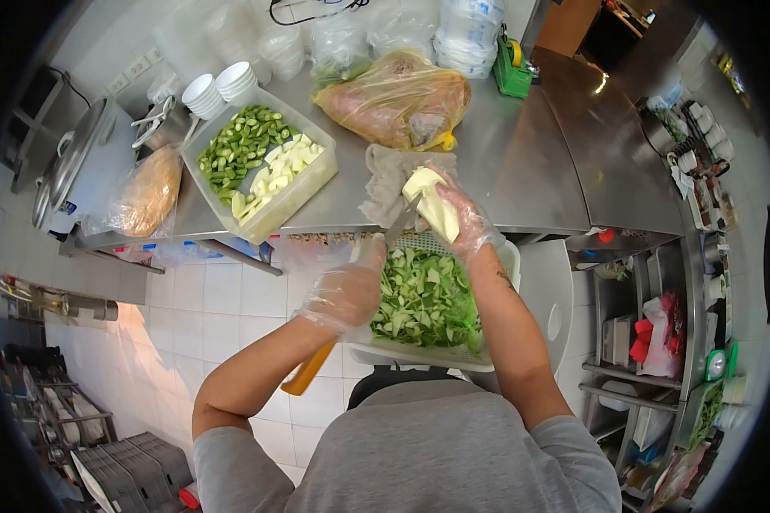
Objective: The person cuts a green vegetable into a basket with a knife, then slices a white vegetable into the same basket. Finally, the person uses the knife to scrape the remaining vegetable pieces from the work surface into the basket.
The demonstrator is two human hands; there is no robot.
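The left hand (pixel 346 291), in a clear plastic glove, has its fingers wrapped around a knife (pixel 351 316) with an orange handle; the blade points up toward the pale peeled vegetable (pixel 432 203). The right hand (pixel 466 224), also gloved, has its fingers closed on that vegetable, holding it above a white basket (pixel 509 256) of cut green leaves. The basket sits in front of the steel table (pixel 522 162). On the table stand a divided container (pixel 312 184) of green and pale cut pieces, a grey cloth (pixel 385 184), stacked white bowls (pixel 218 85) and a bagged item (pixel 398 98).
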